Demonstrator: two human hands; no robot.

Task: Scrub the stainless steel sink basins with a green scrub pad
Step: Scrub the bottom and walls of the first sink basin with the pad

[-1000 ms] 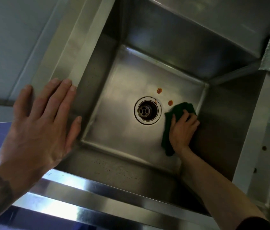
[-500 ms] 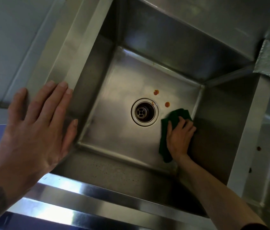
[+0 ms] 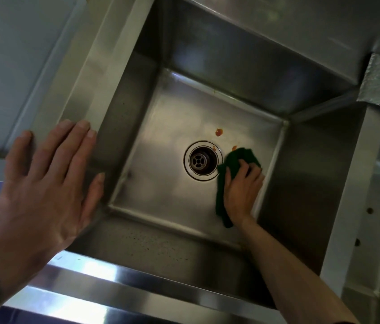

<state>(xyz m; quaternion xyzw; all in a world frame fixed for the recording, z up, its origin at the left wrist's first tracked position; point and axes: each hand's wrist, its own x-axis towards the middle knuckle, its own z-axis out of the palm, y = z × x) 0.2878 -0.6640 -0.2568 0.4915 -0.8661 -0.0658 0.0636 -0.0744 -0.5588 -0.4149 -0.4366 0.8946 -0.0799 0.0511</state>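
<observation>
Head view: the right hand presses the pad flat on the basin floor, fingers spread over it rather than curled round it. The pad lies under the hand, with the drain just to the hand's left. A small spot touches the pad's far edge, and a larger spot sits just past the fingertips, unscrubbed. The left hand, wide and flat, rests on the rim. The job looks well short of done: both spots, the speckled wall nearest the wrist and the neighbouring basin seem left.
</observation>
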